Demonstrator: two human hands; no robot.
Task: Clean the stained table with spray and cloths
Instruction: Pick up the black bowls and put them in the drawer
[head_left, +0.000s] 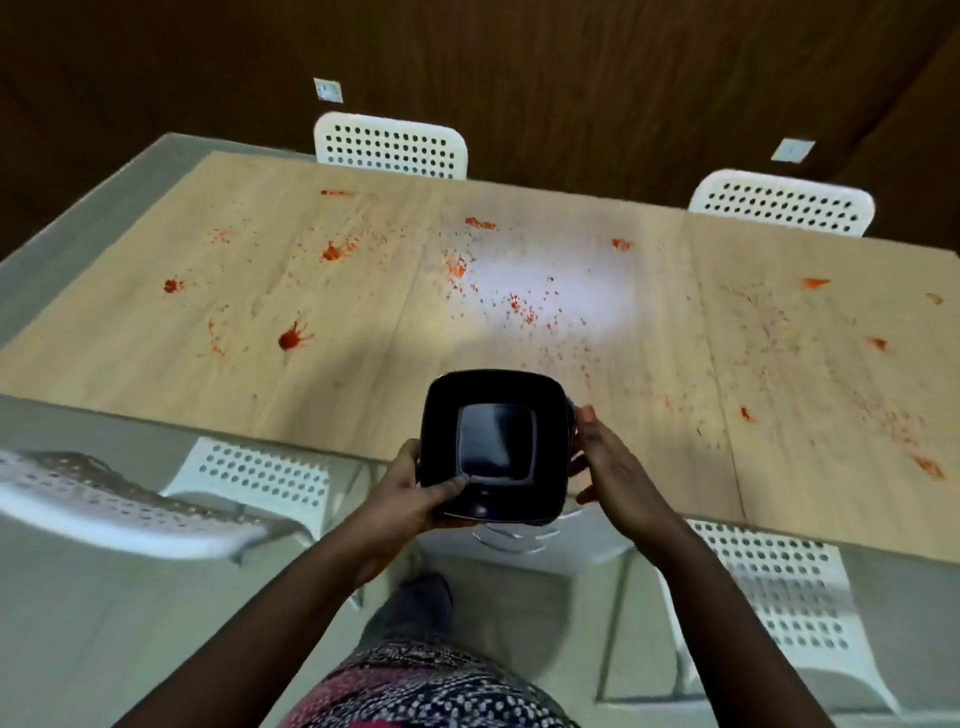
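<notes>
Red stains (294, 339) are lying scattered over the wooden table (156, 364), from its left end to its right edge. At the near edge, the left hand (410, 493) is gripping a black square bowl (493, 449), thumb over the rim. The right hand (605, 467) is pressing straight fingers against the bowl's right side; its fingertips are being hidden behind it. Blur is softening the white chair (104, 499) at the left.

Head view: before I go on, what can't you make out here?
- Spray and cloths: none in view.
- Black bowl: underside hidden by its own body; something pale beneath it is blurred.
- Right hand: fingertips hidden behind the bowl, grip unclear.
- Table: both ends cut off by the frame edges.
</notes>
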